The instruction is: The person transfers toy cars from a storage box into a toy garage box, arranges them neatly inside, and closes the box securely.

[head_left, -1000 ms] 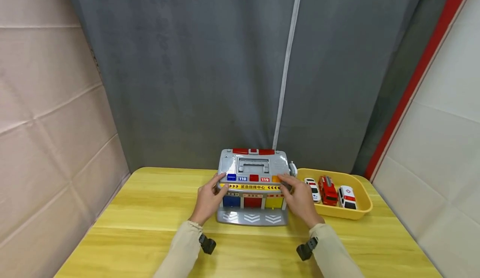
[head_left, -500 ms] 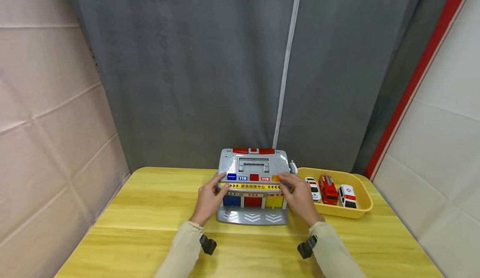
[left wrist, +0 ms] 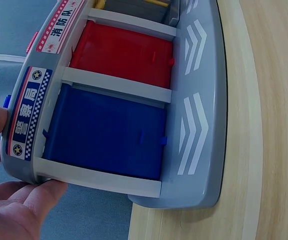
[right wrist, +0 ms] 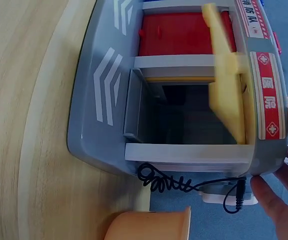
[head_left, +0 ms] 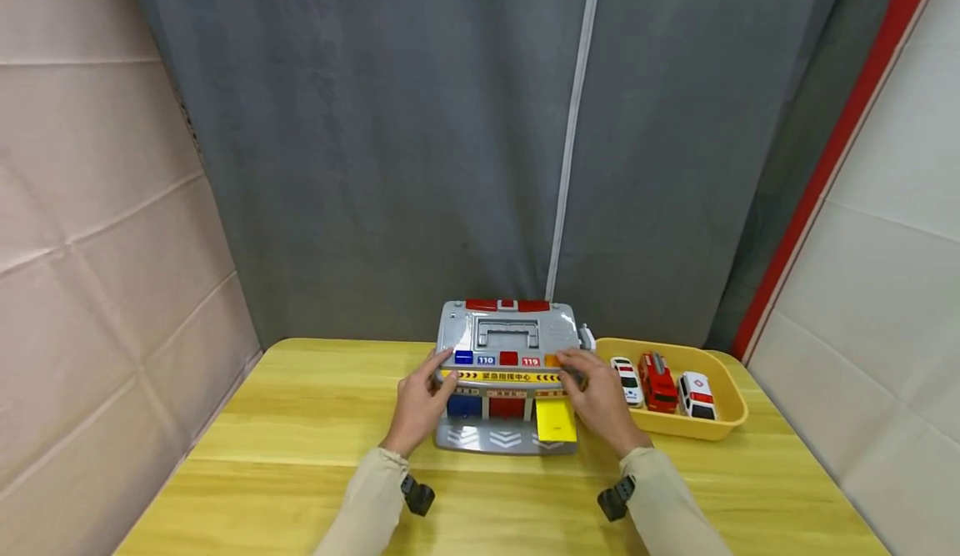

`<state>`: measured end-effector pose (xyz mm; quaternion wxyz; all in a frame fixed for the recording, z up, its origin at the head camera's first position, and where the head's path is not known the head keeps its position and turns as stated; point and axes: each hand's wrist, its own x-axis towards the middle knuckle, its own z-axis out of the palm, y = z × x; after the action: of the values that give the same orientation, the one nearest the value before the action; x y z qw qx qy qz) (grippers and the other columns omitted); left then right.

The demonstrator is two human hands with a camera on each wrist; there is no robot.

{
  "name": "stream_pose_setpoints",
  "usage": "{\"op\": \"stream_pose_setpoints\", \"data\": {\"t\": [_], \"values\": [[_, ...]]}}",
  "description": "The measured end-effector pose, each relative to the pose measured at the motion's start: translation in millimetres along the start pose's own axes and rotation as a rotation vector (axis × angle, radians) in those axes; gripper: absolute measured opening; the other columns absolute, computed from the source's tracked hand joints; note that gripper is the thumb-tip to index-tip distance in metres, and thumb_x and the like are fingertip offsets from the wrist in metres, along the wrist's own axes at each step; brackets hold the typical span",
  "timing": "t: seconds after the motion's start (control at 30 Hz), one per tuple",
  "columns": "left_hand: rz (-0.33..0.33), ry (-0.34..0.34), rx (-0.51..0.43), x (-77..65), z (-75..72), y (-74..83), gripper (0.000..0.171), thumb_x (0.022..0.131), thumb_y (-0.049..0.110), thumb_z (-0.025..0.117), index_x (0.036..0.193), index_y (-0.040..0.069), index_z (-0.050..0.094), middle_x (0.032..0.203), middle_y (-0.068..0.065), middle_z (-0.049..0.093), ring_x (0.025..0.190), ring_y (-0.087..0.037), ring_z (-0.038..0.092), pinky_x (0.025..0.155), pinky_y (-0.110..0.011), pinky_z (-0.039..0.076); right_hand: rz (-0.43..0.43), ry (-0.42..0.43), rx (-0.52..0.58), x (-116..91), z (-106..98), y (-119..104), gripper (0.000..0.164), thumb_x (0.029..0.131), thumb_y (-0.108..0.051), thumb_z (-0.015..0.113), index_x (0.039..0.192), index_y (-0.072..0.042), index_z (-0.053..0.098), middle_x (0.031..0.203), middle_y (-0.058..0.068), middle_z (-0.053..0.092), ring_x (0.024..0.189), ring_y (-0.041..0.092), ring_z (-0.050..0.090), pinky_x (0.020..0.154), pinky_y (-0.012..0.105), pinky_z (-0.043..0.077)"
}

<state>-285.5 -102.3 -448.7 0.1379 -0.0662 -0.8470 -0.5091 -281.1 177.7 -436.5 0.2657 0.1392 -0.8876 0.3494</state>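
A grey toy emergency station [head_left: 457, 331] stands on the table with a carry handle on its roof. My left hand [head_left: 417, 408] holds the left end of its roof edge, index finger beside the blue button [head_left: 463, 358]. At the right end my right hand [head_left: 604, 403] grips the same edge, fingertips right at the orange button [head_left: 552, 361]. Below it the yellow door [head_left: 556, 421] is swung up and outward; the right wrist view shows this door [right wrist: 226, 85] blurred, with a dark bay behind it. The blue door [left wrist: 106, 132] and red door [left wrist: 126, 55] are closed.
Right of the station, a yellow basket [head_left: 708, 431] holds a white police car [head_left: 626, 381], a red fire truck [head_left: 657, 383] and a white ambulance [head_left: 697, 395]. A coiled black cord [right wrist: 169, 182] hangs at the station's right side. A grey curtain [head_left: 375, 164] hangs behind the wooden table [head_left: 300, 431].
The yellow door, closed in both earlier frames, has sprung open and now sticks out over the front ramp. Both hands have stayed in place on the station's roof edge.
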Motion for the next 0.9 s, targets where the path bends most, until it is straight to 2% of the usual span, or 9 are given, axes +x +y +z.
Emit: {"op": "stream_pose_setpoints", "data": {"t": [0.13,0.4,0.53,0.7,0.73,0.9], "values": [[-0.001,0.003,0.002,-0.2,1.1,-0.7,0.044,0.098,0.023,0.065,0.141,0.019,0.059,0.157,-0.022,0.040,0.059,-0.010,0.042,0.052,-0.018,0.041,0.016,-0.014,0.005,-0.9,-0.2,-0.2,0.029,0.089,-0.008,0.073,0.118,-0.004,0.074,0.123,0.012,0.072,0.118,0.034,0.066,0.104,0.054,0.052],[0.007,0.003,0.001,0.0,0.7,-0.9,0.044,0.097,0.023,0.065,0.141,0.019,0.059,0.157,-0.023,0.040,0.062,-0.011,0.047,0.054,-0.018,0.046,0.016,-0.010,0.000,-1.5,-0.5,0.2,0.030,0.089,-0.008,0.073,0.118,-0.004,0.074,0.123,0.012,0.072,0.118,0.034,0.066,0.104,0.054,0.052],[0.017,0.015,0.020,-0.2,1.5,-2.1,0.044,0.097,0.024,0.066,0.140,0.019,0.060,0.155,-0.022,0.043,0.071,-0.011,0.056,0.062,-0.020,0.053,0.005,-0.007,-0.008,-1.4,-0.1,1.3,0.030,0.089,-0.008,0.074,0.119,-0.004,0.073,0.123,0.013,0.072,0.119,0.034,0.066,0.104,0.054,0.052],[0.024,0.010,0.012,1.5,2.4,-0.8,0.045,0.097,0.024,0.066,0.141,0.020,0.059,0.157,-0.022,0.042,0.061,-0.009,0.048,0.055,-0.019,0.048,-0.010,-0.002,-0.028,1.2,-4.6,1.4,0.032,0.088,-0.008,0.075,0.119,-0.005,0.073,0.123,0.013,0.072,0.116,0.035,0.067,0.102,0.054,0.054],[0.026,0.008,0.004,1.8,2.5,-0.2,0.045,0.097,0.024,0.066,0.141,0.020,0.059,0.157,-0.023,0.041,0.058,-0.010,0.043,0.052,-0.019,0.044,-0.016,-0.002,-0.030,1.8,-5.8,1.5,0.032,0.087,-0.008,0.075,0.119,-0.006,0.073,0.123,0.014,0.072,0.115,0.035,0.067,0.100,0.054,0.055],[0.033,0.007,-0.011,1.4,3.4,2.3,0.045,0.096,0.023,0.067,0.141,0.019,0.059,0.157,-0.023,0.040,0.056,-0.008,0.040,0.050,-0.017,0.042,-0.033,-0.031,-0.031,1.5,-12.1,4.1,0.035,0.087,-0.009,0.075,0.122,-0.008,0.072,0.125,0.013,0.072,0.115,0.034,0.067,0.098,0.053,0.056]]}}
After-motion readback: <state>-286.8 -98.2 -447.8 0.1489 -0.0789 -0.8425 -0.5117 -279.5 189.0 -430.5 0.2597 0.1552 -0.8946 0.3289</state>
